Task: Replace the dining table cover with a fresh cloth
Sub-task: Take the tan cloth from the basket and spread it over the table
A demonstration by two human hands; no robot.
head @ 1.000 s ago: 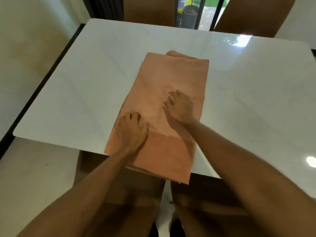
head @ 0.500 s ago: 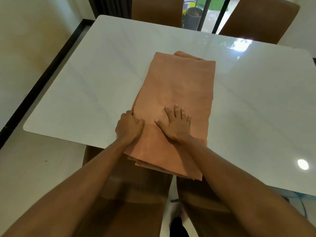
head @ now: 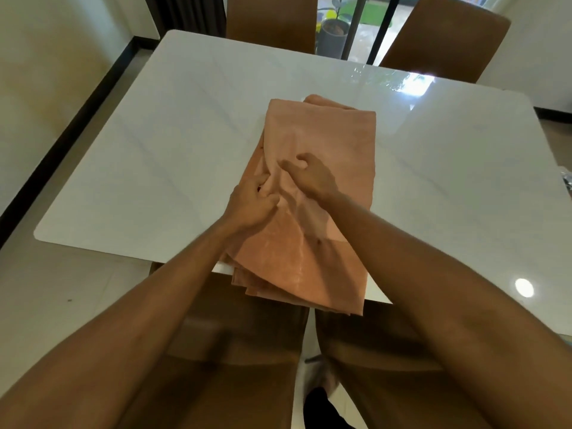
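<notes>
Beneath both hands, a folded peach fabric cloth [head: 322,193] lies on the glossy white dining table [head: 173,150]. The left hand [head: 252,202] and right hand [head: 312,178] each pinch its top layer, probably to open it.

A folded peach cloth [head: 322,134] lies on the white counter [head: 154,165], its near end hanging over the edge. The left grip [head: 250,205] pinches a ridge of the top layer, and the right grip [head: 312,178] curls into it just beside, the two close together. Two brown chairs [head: 272,20] stand beyond.
</notes>
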